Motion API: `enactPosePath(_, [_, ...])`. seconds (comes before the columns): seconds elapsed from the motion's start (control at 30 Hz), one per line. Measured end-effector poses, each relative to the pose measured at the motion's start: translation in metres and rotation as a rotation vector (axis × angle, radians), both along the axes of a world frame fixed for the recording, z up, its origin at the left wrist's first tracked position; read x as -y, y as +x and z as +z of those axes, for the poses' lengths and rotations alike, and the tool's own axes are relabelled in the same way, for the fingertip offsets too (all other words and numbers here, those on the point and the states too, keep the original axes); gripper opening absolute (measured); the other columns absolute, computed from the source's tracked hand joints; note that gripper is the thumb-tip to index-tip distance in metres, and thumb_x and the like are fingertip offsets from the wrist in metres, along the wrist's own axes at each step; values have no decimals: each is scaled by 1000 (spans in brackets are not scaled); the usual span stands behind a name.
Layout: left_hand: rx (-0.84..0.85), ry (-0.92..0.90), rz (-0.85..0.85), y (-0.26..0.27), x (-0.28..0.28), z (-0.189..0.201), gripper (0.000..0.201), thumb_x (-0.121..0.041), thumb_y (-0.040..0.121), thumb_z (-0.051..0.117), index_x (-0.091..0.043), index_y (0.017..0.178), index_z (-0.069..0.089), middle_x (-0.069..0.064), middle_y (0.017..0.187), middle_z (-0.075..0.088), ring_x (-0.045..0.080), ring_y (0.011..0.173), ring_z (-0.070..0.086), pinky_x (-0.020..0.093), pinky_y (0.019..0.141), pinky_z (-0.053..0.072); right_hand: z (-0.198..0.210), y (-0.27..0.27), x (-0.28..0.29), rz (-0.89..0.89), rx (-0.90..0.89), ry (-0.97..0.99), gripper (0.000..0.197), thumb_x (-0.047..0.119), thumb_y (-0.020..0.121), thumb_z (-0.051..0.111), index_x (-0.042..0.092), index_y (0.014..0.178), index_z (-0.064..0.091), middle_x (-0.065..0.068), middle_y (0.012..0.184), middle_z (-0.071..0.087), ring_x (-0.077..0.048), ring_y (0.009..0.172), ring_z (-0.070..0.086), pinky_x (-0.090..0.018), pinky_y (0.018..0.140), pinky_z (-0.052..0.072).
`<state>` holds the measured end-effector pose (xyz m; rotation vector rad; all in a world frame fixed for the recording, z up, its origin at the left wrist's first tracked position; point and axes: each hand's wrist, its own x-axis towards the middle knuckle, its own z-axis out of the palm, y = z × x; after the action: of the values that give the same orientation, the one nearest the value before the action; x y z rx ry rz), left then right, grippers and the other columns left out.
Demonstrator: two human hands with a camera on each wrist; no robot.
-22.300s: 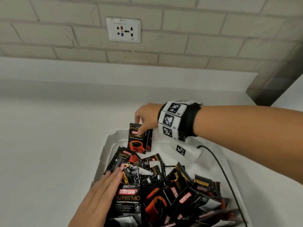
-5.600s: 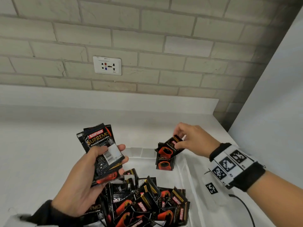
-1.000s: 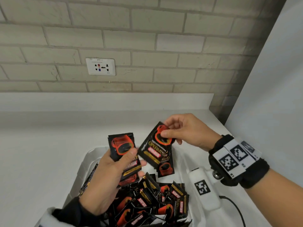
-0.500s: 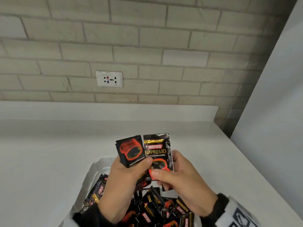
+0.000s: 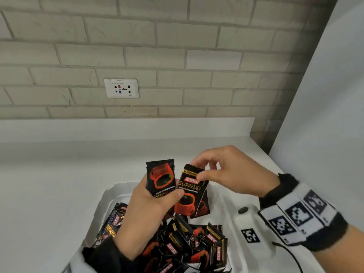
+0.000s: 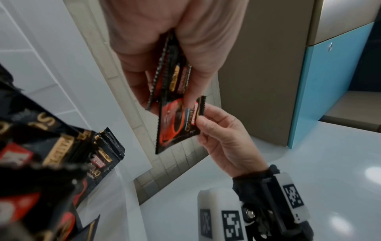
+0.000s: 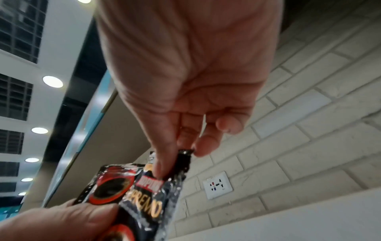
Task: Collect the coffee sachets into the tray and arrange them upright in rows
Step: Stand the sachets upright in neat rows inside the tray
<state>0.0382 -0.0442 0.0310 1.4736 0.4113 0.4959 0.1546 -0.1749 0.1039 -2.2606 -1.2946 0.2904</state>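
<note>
My left hand (image 5: 149,201) grips a small stack of black-and-red coffee sachets (image 5: 161,178), cup print upside down, above the white tray (image 5: 110,194). My right hand (image 5: 199,171) pinches the top edge of one upright sachet (image 5: 192,192) right beside that stack; my left thumb touches its lower part. The left wrist view shows the gripped stack (image 6: 171,71) edge-on and the pinched sachet (image 6: 179,124) below it. Thumb and forefinger hold the sachet's top seam (image 7: 184,156) in the right wrist view. A loose pile of sachets (image 5: 189,247) fills the tray's near part.
The tray sits on a white counter (image 5: 49,194) against a brick wall with a socket plate (image 5: 121,88). A white side panel (image 5: 325,115) closes the right. A wrist camera and its black cable (image 5: 291,255) hang over the tray's right rim.
Over the last second my right hand turned its sachet from tilted to upright, brought it against the left hand's stack, then shifted its pinch up to the top edge.
</note>
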Motion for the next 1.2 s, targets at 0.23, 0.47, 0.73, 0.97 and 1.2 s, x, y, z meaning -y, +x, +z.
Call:
enactPosePath(0.23, [65,-76,108,-15,-28,3,43,-27,64,70,-6,101,65,13,85,71,15,61,67,21,48,52,-31,42,-15,-28,120,-242,17,19,84,65,20,101,67,10,91,63,4,77,54,-15,74,43])
enactPosePath(0.47, [109,-128,119,-21,-37,2,43,-22,64,67,-2,102,64,17,98,68,15,65,69,21,51,55,-73,50,-31,-4,255,-507,23,20,88,58,24,110,60,4,110,60,-14,97,56,-26,74,40])
enactPosePath(0.73, [84,-161,134,-19,-36,-3,21,-12,74,65,-5,94,67,3,85,72,14,66,70,24,53,57,-84,53,-35,-14,334,-458,20,14,87,52,19,105,60,1,103,60,-18,90,55,-26,66,36])
enactPosePath(0.97, [83,-165,117,-17,-36,-7,27,-15,70,66,-6,96,67,6,87,72,16,66,69,23,52,56,-85,54,-32,-27,340,-451,15,15,86,52,17,100,58,0,98,58,-19,86,54,-26,64,36])
enactPosePath(1.2, [92,-201,86,-18,-33,-5,32,-20,67,66,-6,96,66,9,91,72,17,67,70,24,52,56,-89,54,-30,-17,409,-455,18,19,87,53,17,105,52,0,106,57,-20,91,54,-28,66,35])
